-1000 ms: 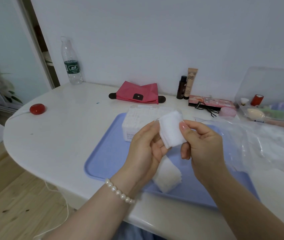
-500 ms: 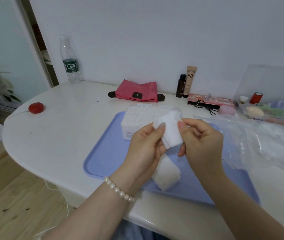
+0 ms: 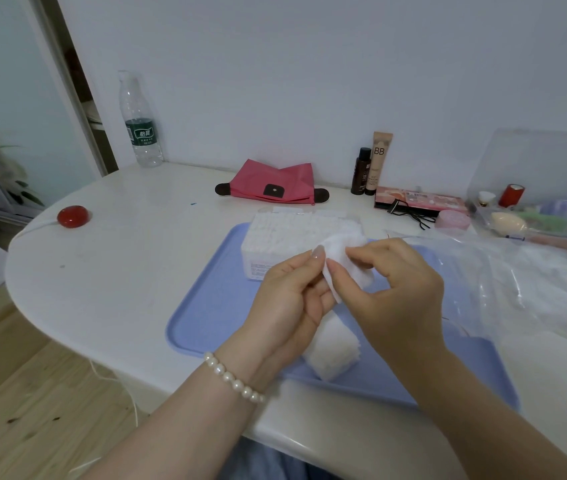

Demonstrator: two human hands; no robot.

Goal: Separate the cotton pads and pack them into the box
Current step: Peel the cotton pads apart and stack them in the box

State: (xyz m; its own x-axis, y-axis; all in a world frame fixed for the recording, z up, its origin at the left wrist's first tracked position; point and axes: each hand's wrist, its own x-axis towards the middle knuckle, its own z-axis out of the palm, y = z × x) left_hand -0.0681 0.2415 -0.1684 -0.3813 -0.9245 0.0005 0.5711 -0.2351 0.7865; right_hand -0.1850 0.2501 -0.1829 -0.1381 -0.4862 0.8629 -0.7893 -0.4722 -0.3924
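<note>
My left hand (image 3: 290,296) and my right hand (image 3: 398,292) hold a small stack of white cotton pads (image 3: 342,261) between them, above the blue tray (image 3: 205,306). Both pinch its edges with thumb and fingertips, and the top pad is bent. A second stack of pads (image 3: 332,351) lies on the tray under my hands, partly hidden by them. Behind my hands on the tray stands the clear box (image 3: 289,233), packed with white pads.
A crumpled clear plastic bag (image 3: 524,289) lies right of the tray. Along the wall stand a water bottle (image 3: 140,129), a pink pouch (image 3: 273,183), two cosmetic tubes (image 3: 372,168), a palette (image 3: 420,200) and a clear organiser (image 3: 538,188). A red round object (image 3: 73,216) sits left. The table edge curves near me.
My hands lowered the pad stack slightly and tilted it. My right fingers shifted along its edge, and the top pad has bent away from the rest.
</note>
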